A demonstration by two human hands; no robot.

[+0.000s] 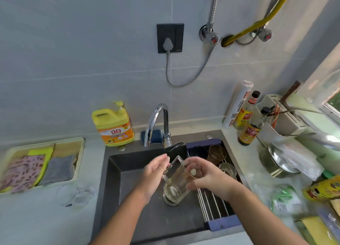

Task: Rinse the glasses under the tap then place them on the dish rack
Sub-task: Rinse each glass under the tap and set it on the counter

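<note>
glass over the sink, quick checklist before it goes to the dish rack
1. Grip: right hand wraps the glass, left hand open against its side: ok.
2. Glass position: tilted over the sink, beside the dish rack: ok.
3. Rinsed: no stream visible from the tap: cannot tell.
4. Rack space: near bars bare, cups at the far end: ok.
5. Glass drained: cannot tell.

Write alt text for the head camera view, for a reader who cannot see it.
Two bare hands hold a clear glass tilted over a dark sink, the right hand in a grip around it and the left hand open against its side. A chrome tap stands behind; a dish rack spanning the sink's right side already holds glasses.
</note>
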